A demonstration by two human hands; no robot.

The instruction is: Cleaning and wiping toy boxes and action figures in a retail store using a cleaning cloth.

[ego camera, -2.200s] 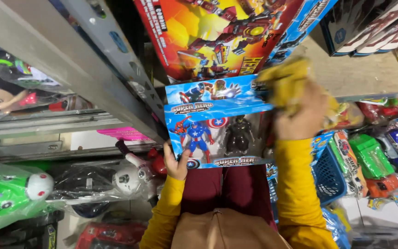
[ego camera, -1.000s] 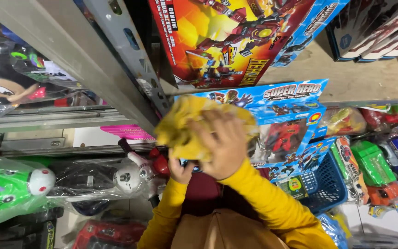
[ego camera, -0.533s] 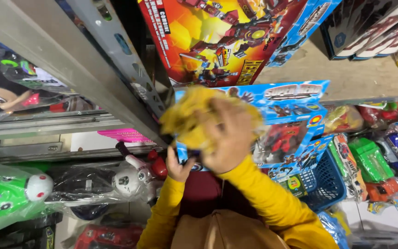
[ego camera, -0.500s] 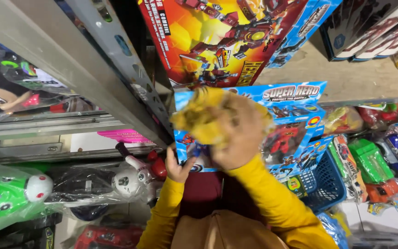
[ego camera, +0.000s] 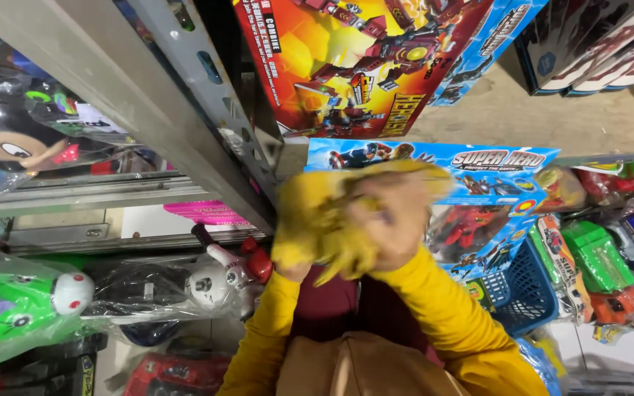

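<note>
My right hand (ego camera: 394, 224) is closed on a crumpled yellow cloth (ego camera: 317, 220) and presses it against the front of a blue boxed action-figure toy (ego camera: 493, 161). The hand is motion-blurred. The cloth covers the box's left and middle; its top strip and right part with a red figure still show. My left hand (ego camera: 293, 273) grips the box's lower left corner and is mostly hidden under the cloth. Both arms wear yellow sleeves.
A large red toy box (ego camera: 346, 66) stands on the shelf above, beside a grey perforated shelf upright (ego camera: 207, 95). Bagged plush toys (ego camera: 16, 315) and a small panda figure (ego camera: 210, 282) lie at left. A blue basket (ego camera: 522, 290) and packaged toy cars (ego camera: 596, 260) are at right.
My right hand has carried the yellow cloth from the box's upper right corner across to its left and middle, rubbing over the front. My left hand has kept its hold on the lower corner.
</note>
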